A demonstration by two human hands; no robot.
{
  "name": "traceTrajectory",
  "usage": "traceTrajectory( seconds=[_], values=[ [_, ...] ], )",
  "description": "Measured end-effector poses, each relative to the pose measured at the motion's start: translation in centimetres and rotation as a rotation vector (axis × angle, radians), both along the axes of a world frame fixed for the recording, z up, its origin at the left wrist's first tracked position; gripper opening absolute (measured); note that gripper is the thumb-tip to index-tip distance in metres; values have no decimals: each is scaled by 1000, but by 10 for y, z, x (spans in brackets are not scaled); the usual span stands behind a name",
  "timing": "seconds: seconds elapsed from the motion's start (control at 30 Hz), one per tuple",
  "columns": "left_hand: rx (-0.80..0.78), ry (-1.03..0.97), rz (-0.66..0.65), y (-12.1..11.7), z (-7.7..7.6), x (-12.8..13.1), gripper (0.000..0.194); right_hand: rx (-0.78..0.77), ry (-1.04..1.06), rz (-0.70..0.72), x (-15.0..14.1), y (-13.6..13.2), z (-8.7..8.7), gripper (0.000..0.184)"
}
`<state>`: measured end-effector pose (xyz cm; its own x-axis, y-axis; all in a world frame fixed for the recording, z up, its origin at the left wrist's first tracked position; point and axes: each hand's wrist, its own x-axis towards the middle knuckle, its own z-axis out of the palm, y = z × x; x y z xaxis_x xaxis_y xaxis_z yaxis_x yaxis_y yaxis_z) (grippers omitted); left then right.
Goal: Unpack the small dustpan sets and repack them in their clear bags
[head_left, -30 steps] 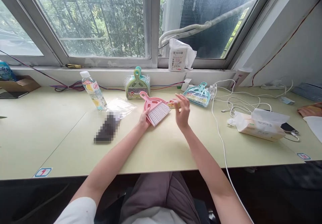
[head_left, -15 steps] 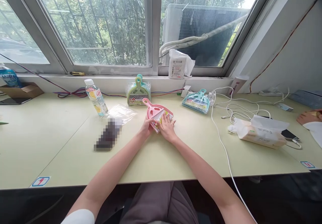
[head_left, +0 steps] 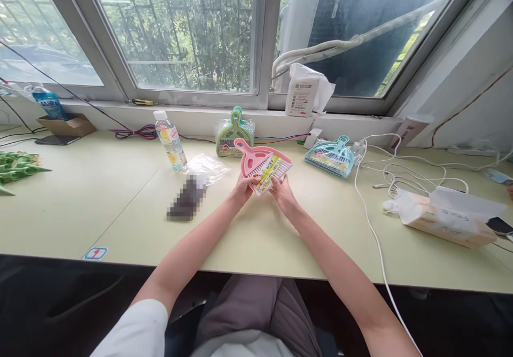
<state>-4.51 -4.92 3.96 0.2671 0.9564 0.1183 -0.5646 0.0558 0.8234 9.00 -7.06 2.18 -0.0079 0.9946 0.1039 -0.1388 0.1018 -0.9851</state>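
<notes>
A pink dustpan and brush set [head_left: 262,163] is between my two hands, its looped handle pointing away to the upper left. A yellow and white label covers part of the white bristles. My left hand [head_left: 243,188] grips the near left edge, thumb on top. On the near right edge, my right hand [head_left: 284,192] grips the set with its thumb by the label; its other fingers are partly hidden beneath. Behind stands a green dustpan set [head_left: 234,139] in clear wrapping. A teal dustpan set [head_left: 332,157] lies to the right.
Left of my hands are a drink bottle [head_left: 171,142], a clear plastic bag [head_left: 206,169] and a blurred dark object [head_left: 187,199]. To the right, a white cable [head_left: 371,223] crosses the table beside a tissue pack [head_left: 444,218]. A phone [head_left: 58,139] lies far left.
My right hand has moved off the label to the right edge of the pink set, uncovering the label. The set is raised and tilted slightly. The view has turned left.
</notes>
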Motion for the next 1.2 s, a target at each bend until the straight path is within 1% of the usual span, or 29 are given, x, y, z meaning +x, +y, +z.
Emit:
traceTrajectory(
  seconds=[0.03, 0.1, 0.17, 0.23, 0.3, 0.33, 0.4, 0.47, 0.53, 0.57, 0.63, 0.7, 0.73, 0.77, 0.83, 0.9, 0.93, 0.97, 1.0, 1.07, 1.2],
  values=[
    [6, 6, -5, 0, 1, -1, 68, -40, 113, 63, 0, 1, -1, 59],
    [25, 29, -17, 1, 1, -1, 72, -108, 243, 107, 1, 3, -4, 43],
    [65, 65, -24, 3, -2, 1, 74, -154, 320, 85, 2, 5, -4, 34],
    [123, 133, -9, 8, -5, 3, 71, -176, 364, 52, 5, 6, -4, 31],
    [185, 257, 72, 16, -6, 0, 61, -177, 390, 30, 9, 6, -2, 29],
    [214, 342, 145, 21, -6, -3, 54, -176, 401, 17, 11, 6, -2, 27],
    [272, 568, 344, 30, -4, -16, 41, -182, 419, -30, 14, 7, -1, 23],
    [335, 890, 547, 37, -3, -33, 34, -193, 433, -76, 16, 9, -2, 20],
    [384, 1275, 688, 40, -3, -51, 34, -203, 443, -112, 19, 11, -5, 19],
    [393, 1454, 723, 41, -4, -57, 35, -205, 446, -120, 20, 12, -6, 20],
    [385, 1727, 708, 39, -6, -65, 37, -200, 450, -129, 23, 15, -7, 22],
    [393, 1860, 628, 36, -7, -66, 34, -190, 449, -133, 25, 16, -7, 22],
    [437, 1872, 587, 34, -7, -64, 33, -185, 447, -134, 26, 16, -7, 22],
    [514, 1855, 553, 33, -6, -61, 35, -178, 446, -136, 27, 16, -6, 22],
    [730, 1770, 474, 30, -6, -54, 40, -166, 444, -149, 29, 15, -3, 21],
    [924, 1692, 349, 29, -7, -47, 46, -157, 446, -172, 31, 15, -1, 19],
    [974, 1679, 289, 29, -9, -45, 46, -153, 450, -183, 33, 15, -1, 18],
    [991, 1680, 249, 31, -11, -44, 45, -149, 456, -189, 34, 16, 0, 18],
    [980, 1690, 234, 33, -14, -44, 43, -144, 464, -191, 36, 17, -1, 18],
    [900, 1718, 256, 37, -18, -47, 38, -135, 476, -193, 39, 19, -2, 19],
    [646, 1748, 355, 38, -18, -50, 34, -158, 456, -221, 42, 22, -6, 19]
  ],
)
